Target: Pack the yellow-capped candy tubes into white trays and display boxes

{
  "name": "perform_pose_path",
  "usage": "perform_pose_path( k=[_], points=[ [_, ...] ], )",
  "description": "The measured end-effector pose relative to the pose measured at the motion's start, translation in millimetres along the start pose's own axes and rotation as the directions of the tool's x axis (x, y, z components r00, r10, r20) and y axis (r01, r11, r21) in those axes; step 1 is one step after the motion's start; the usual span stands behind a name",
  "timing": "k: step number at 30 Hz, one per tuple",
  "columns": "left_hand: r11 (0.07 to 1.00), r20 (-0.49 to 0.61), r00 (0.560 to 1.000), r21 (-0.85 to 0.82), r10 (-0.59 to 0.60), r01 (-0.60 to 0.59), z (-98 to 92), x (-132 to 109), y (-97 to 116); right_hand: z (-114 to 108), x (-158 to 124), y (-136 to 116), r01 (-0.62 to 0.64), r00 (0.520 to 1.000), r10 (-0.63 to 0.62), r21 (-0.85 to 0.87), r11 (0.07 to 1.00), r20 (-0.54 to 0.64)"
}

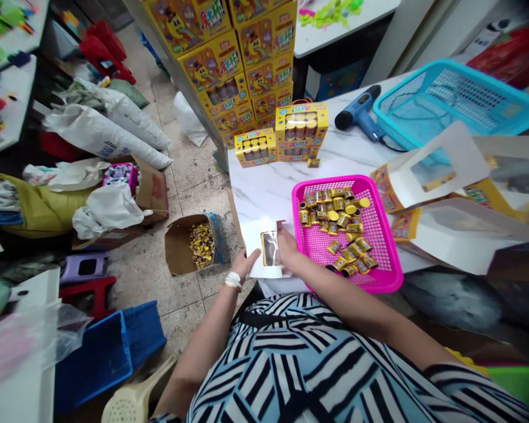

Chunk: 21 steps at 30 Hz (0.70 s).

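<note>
Keeping the box point(255, 268) steady over the surface point(255, 191) beside the pink basket point(393, 264) probably needs gentle pressure from the left hand point(244, 264) pinching its edge, while the right hand point(288, 249) hides its grip, which cannot be told.

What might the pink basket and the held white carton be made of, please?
Pink basket: probably glossy plastic, given its uniform color and regular mesh. White carton: likely matte card, given its flat panels; its shiny window suggests clear film.
</note>
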State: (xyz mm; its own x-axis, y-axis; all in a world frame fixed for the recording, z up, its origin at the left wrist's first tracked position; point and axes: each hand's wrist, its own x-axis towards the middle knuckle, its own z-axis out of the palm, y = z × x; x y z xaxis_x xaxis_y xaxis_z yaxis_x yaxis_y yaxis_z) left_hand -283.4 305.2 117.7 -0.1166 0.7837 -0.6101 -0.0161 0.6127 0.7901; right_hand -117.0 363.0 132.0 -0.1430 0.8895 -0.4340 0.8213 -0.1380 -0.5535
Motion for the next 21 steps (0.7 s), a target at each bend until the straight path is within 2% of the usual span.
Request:
perform_pose_path(
  k=[3,5,6,7,8,9,10,11,12,16,18,21],
  points=[
    [0.999,-0.010,0.999,-0.003,0.043,-0.043,3.0,-1.7,0.3,-6.2,1.0,0.6,-0.026,0.999,0.029,-0.069,0.997,0.043],
    [0.980,-0.149,0.973,0.127,0.175,-0.156,4.3,-7.1,3.1,-7.8,0.1,-3.1,-0.011,0.997,0.020,-0.116,0.993,0.075],
    [0.941,-0.237,0.929,0.255,0.283,-0.222,4.4,-10.8,5.2,-7.6,-0.8,-6.0,0.004,0.997,0.008,-0.141,0.990,0.083],
    [0.872,-0.296,0.864,0.406,0.408,-0.272,4.3,-14.8,7.7,-6.6,-2.0,-9.5,0.022,0.997,-0.009,-0.164,0.986,0.081],
    [0.780,-0.302,0.798,0.549,0.521,-0.301,4.0,-19.0,10.6,-4.9,-3.1,-13.2,0.044,0.997,-0.030,-0.187,0.981,0.074],
    [0.687,-0.266,0.756,0.656,0.599,-0.313,3.8,-23.2,13.9,-2.5,-3.9,-17.0,0.066,0.996,-0.054,-0.209,0.976,0.065],
    [0.609,-0.210,0.742,0.727,0.637,-0.318,3.9,-27.4,17.5,0.2,-4.2,-20.5,0.090,0.995,-0.079,-0.228,0.969,0.058],
    [0.558,-0.153,0.755,0.767,0.638,-0.316,4.5,-31.7,21.4,3.2,-3.9,-23.6,0.116,0.993,-0.105,-0.246,0.962,0.059],
    [0.535,-0.107,0.786,0.786,0.609,-0.308,5.8,-35.8,25.4,6.0,-3.1,-26.0,0.145,0.989,-0.131,-0.261,0.954,0.070],
    [0.523,-0.044,0.925,0.834,0.378,-0.174,15.6,-49.8,42.5,12.2,3.2,-29.5,0.248,0.967,-0.215,-0.306,0.919,0.139],
    [0.472,-0.045,0.961,0.876,0.273,-0.093,19.0,-51.3,51.2,11.1,5.5,-29.8,0.286,0.956,-0.247,-0.329,0.900,0.156],
    [0.318,-0.075,0.981,0.948,0.177,0.016,15.7,-44.9,61.5,7.0,7.3,-33.8,0.342,0.939,-0.305,-0.357,0.869,0.157]
  ],
)
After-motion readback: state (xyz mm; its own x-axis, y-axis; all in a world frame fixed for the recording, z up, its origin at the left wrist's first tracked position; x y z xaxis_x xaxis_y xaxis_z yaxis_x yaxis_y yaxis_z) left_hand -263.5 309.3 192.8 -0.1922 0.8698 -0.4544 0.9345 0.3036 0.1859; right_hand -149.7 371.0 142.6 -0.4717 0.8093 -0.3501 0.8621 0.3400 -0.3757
